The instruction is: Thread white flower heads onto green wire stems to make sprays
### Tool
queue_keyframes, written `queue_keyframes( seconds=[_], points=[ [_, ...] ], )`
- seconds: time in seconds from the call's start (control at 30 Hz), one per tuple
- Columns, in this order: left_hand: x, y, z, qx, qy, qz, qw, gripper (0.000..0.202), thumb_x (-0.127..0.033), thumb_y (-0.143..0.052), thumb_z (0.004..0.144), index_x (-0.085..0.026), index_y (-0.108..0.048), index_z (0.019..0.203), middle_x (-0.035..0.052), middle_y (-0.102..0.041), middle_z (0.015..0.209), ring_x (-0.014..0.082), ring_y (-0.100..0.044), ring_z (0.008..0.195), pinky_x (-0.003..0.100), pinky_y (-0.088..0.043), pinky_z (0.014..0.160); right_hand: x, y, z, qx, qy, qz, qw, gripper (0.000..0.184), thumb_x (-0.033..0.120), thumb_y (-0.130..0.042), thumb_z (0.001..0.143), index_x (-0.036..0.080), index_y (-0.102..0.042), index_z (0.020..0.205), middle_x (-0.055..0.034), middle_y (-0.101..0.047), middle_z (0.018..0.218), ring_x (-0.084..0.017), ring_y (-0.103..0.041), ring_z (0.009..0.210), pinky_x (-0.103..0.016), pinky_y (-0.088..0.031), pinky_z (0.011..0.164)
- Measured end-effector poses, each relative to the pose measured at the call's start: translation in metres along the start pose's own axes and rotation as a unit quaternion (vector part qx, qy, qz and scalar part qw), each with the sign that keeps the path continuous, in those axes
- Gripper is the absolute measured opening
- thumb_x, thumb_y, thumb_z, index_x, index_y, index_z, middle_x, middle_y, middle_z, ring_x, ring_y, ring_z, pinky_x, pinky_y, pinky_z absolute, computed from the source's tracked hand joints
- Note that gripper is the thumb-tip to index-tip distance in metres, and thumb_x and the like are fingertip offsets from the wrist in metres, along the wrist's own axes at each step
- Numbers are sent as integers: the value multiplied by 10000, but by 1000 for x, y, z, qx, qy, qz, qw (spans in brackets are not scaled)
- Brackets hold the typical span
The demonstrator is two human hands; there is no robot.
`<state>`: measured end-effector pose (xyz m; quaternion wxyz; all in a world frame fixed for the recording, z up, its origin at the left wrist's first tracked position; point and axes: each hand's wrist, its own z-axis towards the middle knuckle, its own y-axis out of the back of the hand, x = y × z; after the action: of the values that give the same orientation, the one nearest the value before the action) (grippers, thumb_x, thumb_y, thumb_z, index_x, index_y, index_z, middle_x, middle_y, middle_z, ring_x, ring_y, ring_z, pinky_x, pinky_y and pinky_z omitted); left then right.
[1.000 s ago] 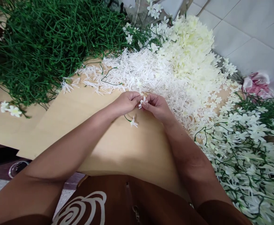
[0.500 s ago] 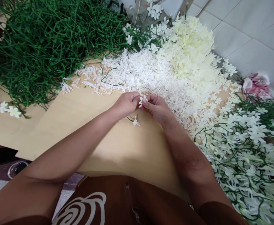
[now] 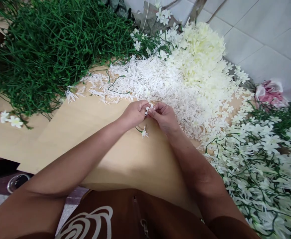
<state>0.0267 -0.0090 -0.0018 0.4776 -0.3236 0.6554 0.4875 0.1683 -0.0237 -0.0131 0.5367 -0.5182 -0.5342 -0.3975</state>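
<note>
My left hand (image 3: 133, 113) is closed on a thin green artificial stem (image 3: 138, 128), most of it hidden in the fingers. From below that hand the stem hangs out, ending in a small white blossom (image 3: 144, 133) with narrow parts. My right hand (image 3: 164, 117) pinches a white artificial flower (image 3: 149, 108) between thumb and fingertips, right against the left fingertips. Whether flower and stem are joined is hidden by the fingers. Both hands are above the tan board (image 3: 125, 159), at the near edge of a heap of thin white flower pieces (image 3: 147, 74).
A big pile of green stems (image 3: 60, 49) lies at the upper left. Pale yellow-white petals (image 3: 202, 53) are heaped behind, and finished-looking flower sprays (image 3: 264, 172) cover the right side. A pink and white bundle (image 3: 271, 94) sits by the tiled wall (image 3: 272, 36). Three blooms (image 3: 15, 120) lie at left.
My right hand has shifted slightly left, its thumb closer to my left fingers. The white flower has turned and shows less of its face. My left hand keeps its grip.
</note>
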Motion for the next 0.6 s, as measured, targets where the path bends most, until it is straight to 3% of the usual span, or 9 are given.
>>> queue_keyframes(
  seconds=[0.2, 0.43, 0.6],
  points=[
    [0, 0, 0, 6, 6, -30, 1000, 208, -155, -412, 789, -183, -466, 590, -31, -497, 571, 110, -438, 589, 237, -330, 595, 0, 4, 3, 15, -22, 17, 999, 452, 501, -889, 518, 197, -572, 625, 31, -650, 604, -101, -598, 592, -262, -515, 644],
    [-2, 4, -1, 38, 22, -114, 992, 301, -319, -476, 873, -168, -495, 613, -28, -498, 597, 106, -441, 612, 238, -361, 634, 1, 17, -2, 86, -41, 77, 993, 254, 392, -829, 691, 199, -688, 778, 12, -706, 750, -101, -647, 733, -246, -527, 774],
    [-2, 5, 0, 48, 24, -104, 993, 310, -309, -481, 879, -169, -495, 602, -31, -486, 583, 106, -414, 592, 244, -330, 612, 3, 18, -2, 89, -43, 89, 991, 218, 344, -851, 664, 206, -691, 717, 25, -694, 702, -104, -647, 693, -248, -527, 743]
  ],
)
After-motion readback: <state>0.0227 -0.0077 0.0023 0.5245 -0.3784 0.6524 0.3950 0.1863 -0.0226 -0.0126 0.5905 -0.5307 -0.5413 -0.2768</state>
